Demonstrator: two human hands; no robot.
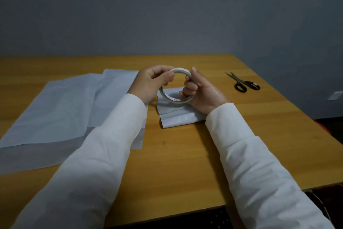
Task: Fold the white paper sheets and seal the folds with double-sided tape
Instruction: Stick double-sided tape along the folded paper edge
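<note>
Above the counter (185,163), just over the folded white sheet (176,115): tape roll (175,84) held upright between both hands. Left hand (150,82) pinching the roll's upper left rim, thumb and fingers curled tight, probably hunting the loose tape end. Right hand (202,93) wrapped round the right side, fingers hooked through the hole. Unfolded sheets (61,111) stacked to the left, scissors (245,83) well apart on the right. Likely trouble: tape end tearing or sticking to fingertips while peeled; folded sheet, unweighted, springing open before sealing.
</note>
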